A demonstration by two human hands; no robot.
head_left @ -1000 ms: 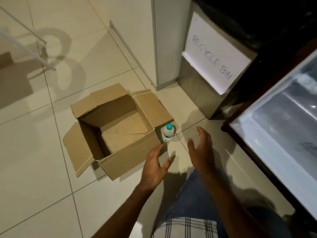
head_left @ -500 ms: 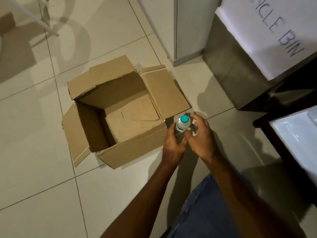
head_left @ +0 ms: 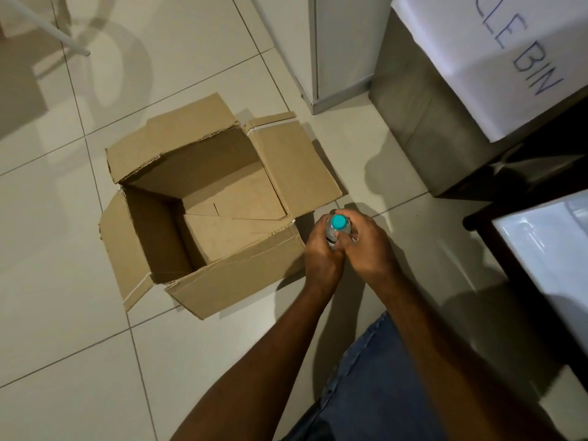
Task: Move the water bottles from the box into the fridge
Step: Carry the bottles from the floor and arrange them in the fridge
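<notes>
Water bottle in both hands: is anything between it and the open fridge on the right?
Nothing visible. The water bottle, clasped by left hand and right hand, has only bare floor between it and the fridge.

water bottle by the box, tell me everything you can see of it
The small clear plastic water bottle with a teal screw cap stands upright, seen from above, just outside the open brown cardboard box, off its right corner over the pale tiled floor. The left hand and right hand wrap its body, hiding most of it.
</notes>
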